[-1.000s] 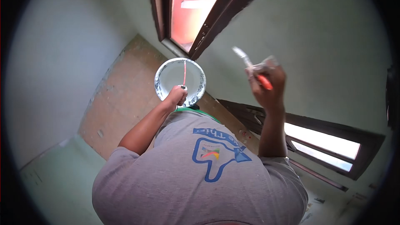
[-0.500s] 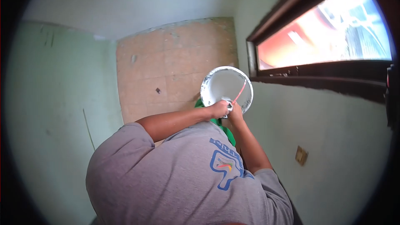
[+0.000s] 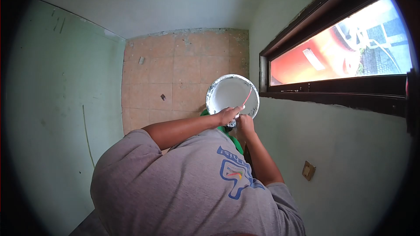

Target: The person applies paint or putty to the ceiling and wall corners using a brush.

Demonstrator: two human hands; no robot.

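A round bucket (image 3: 210,96), white inside and smeared with paint on its rim, stands in front of me. My left hand (image 3: 228,116) is closed at the bucket's near rim, its thumb beside the lower end of a thin red rod (image 3: 248,96) that slants up over the bucket. Close beside it, my right hand (image 3: 245,124) is closed too; what it grips is hidden. A paint-smeared whitish piece (image 3: 232,123) shows below and between the hands, too small to name. Green cloth (image 3: 237,145) shows beneath them.
A dark-framed window (image 3: 332,91) is in the right wall, with a yellowish switch plate (image 3: 309,171) lower down. Small debris (image 3: 163,97) lies on the tiled floor (image 3: 186,70). A pale green wall (image 3: 57,96) rises on the left.
The view has shifted slightly. My hands have moved a little apart, the right one lower, and the smeared piece now shows below my left hand. The red rod still slants over the bucket.
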